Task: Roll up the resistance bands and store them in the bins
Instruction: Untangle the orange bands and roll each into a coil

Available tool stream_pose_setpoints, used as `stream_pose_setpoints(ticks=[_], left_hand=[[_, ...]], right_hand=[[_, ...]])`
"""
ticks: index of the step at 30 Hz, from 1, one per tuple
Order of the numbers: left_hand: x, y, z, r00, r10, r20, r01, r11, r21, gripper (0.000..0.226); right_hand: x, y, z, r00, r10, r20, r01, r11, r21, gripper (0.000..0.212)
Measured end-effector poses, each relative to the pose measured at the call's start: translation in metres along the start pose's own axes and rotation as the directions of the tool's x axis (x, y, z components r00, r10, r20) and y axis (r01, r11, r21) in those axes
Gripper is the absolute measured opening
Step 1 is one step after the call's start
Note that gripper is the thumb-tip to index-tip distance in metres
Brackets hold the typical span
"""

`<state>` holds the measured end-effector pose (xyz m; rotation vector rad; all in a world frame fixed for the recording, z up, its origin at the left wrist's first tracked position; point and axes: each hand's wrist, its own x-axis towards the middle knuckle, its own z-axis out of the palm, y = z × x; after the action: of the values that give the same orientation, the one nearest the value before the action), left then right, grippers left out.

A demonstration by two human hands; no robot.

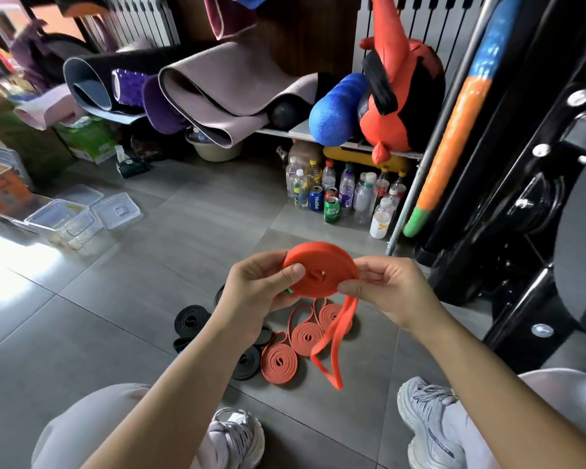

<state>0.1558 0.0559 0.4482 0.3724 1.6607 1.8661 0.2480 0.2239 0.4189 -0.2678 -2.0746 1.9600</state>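
- The scene is brightly and evenly lit, with strong light entering from the left.
- A white glare patch blows out the glossy grey tiled floor [21, 265] at the left edge.
- Shadows are soft and faint.
- Wide-angle distortion bends the black metal gym frame [521, 164] at the right.
- The upper-left corner is smeared and blurred; the centre stays sharp.

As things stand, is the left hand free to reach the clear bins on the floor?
Probably not yet. The left hand is gripping the orange band coil that the right hand is also holding, with a tail hanging loose. The clear bins sit far off to the left, with open floor between.
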Motion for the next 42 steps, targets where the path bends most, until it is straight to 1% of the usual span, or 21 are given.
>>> stream_pose_setpoints(ticks=[2, 3, 4, 5, 6, 7, 8, 9, 13, 15, 18, 20, 25, 28, 29, 31, 32, 33, 35, 38, 42], left_hand=[[0.001, -0.005, 0.003, 0.998, -0.063, 0.025, 0.065, 0.993, -0.099, 0.016], [0.002, -0.008, 0.004, 0.998, -0.061, 0.016, 0.061, 0.997, -0.042, 0.015], [0.004, -0.011, 0.004, 1.0, -0.001, -0.007, 0.002, 0.99, 0.142, 0.017], [0.007, -0.015, 0.0, 0.993, 0.122, 0.002, -0.112, 0.901, 0.419, 0.024], [0.009, -0.018, -0.004, 0.965, 0.249, 0.081, -0.236, 0.693, 0.682, 0.034], [0.01, -0.02, -0.006, 0.919, 0.342, 0.196, -0.34, 0.434, 0.834, 0.042], [0.01, -0.022, -0.007, 0.874, 0.382, 0.3, -0.411, 0.253, 0.876, 0.045], [0.008, -0.023, -0.006, 0.862, 0.366, 0.35, -0.438, 0.191, 0.878, 0.042], [0.006, -0.019, -0.001, 0.903, 0.332, 0.272, -0.373, 0.294, 0.88, 0.021], [0.008, -0.016, -0.001, 0.926, 0.331, 0.18, -0.314, 0.412, 0.855, 0.02], [0.011, -0.013, -0.001, 0.959, 0.279, 0.055, -0.235, 0.672, 0.702, 0.019], [0.012, -0.012, -0.002, 0.968, 0.248, -0.025, -0.193, 0.809, 0.556, 0.03], [0.011, -0.008, 0.002, 0.979, 0.164, -0.122, -0.114, 0.935, 0.335, 0.028], [0.012, -0.008, 0.002, 0.982, 0.172, -0.073, -0.121, 0.883, 0.454, 0.016], [0.012, -0.01, -0.001, 0.979, 0.203, -0.03, -0.144, 0.784, 0.603, 0.016], [0.01, -0.013, -0.005, 0.963, 0.255, 0.093, -0.199, 0.431, 0.88, 0.04], [0.008, -0.014, -0.005, 0.948, 0.268, 0.169, -0.248, 0.296, 0.922, 0.051], [0.006, -0.014, -0.003, 0.932, 0.269, 0.242, -0.306, 0.229, 0.924, 0.055], [0.003, -0.017, 0.003, 0.914, 0.228, 0.336, -0.382, 0.196, 0.903, 0.044], [0.005, -0.019, 0.005, 0.934, 0.152, 0.322, -0.346, 0.169, 0.923, 0.028], [0.008, -0.017, 0.003, 0.959, 0.161, 0.231, -0.274, 0.347, 0.897, 0.023]], right_hand=[[0.0, 0.0, 0.001, 1.0, 0.009, -0.028, -0.008, 1.0, 0.023, 0.024], [-0.001, 0.001, 0.002, 0.999, 0.013, -0.04, -0.013, 1.0, 0.001, 0.026], [-0.002, 0.002, 0.002, 0.999, 0.016, -0.048, -0.018, 0.999, -0.043, 0.029], [-0.003, 0.003, 0.002, 0.998, 0.019, -0.052, -0.025, 0.994, -0.103, 0.03], [-0.004, 0.005, 0.002, 0.998, 0.024, -0.052, -0.032, 0.984, -0.177, 0.03], [-0.005, 0.007, 0.002, 0.999, 0.03, -0.04, -0.039, 0.964, -0.264, 0.027], [-0.005, 0.01, 0.002, 0.999, 0.038, -0.022, -0.044, 0.935, -0.353, 0.022], [-0.006, 0.012, 0.003, 0.999, 0.05, -0.005, -0.047, 0.905, -0.424, 0.018], [-0.007, 0.013, 0.006, 0.996, 0.085, 0.012, -0.072, 0.905, -0.419, 0.02], [-0.005, 0.011, 0.003, 0.994, 0.111, -0.008, -0.107, 0.93, -0.352, 0.023], [-0.003, 0.009, -0.002, 0.992, 0.122, -0.036, -0.127, 0.943, -0.308, 0.026], [-0.003, 0.008, -0.004, 0.992, 0.111, -0.058, -0.122, 0.957, -0.262, 0.028], [-0.003, 0.008, -0.006, 0.994, 0.045, -0.104, -0.067, 0.972, -0.225, 0.029], [-0.005, 0.009, -0.006, 0.991, 0.042, -0.127, -0.077, 0.957, -0.28, 0.029], [-0.006, 0.009, -0.006, 0.992, 0.047, -0.117, -0.083, 0.943, -0.322, 0.026], [-0.009, 0.009, -0.005, 0.996, 0.051, -0.077, -0.081, 0.877, -0.474, 0.018], [-0.01, 0.01, -0.005, 0.998, 0.049, -0.048, -0.068, 0.817, -0.572, 0.015], [-0.012, 0.01, -0.004, 0.999, 0.052, -0.018, -0.05, 0.749, -0.661, 0.014], [-0.014, 0.008, 0.0, 0.998, 0.068, 0.02, -0.031, 0.669, -0.743, 0.013], [-0.014, 0.01, 0.003, 0.996, 0.085, 0.019, -0.044, 0.678, -0.734, 0.015], [-0.015, 0.01, 0.001, 0.996, 0.093, -0.01, -0.08, 0.79, -0.608, 0.014]])
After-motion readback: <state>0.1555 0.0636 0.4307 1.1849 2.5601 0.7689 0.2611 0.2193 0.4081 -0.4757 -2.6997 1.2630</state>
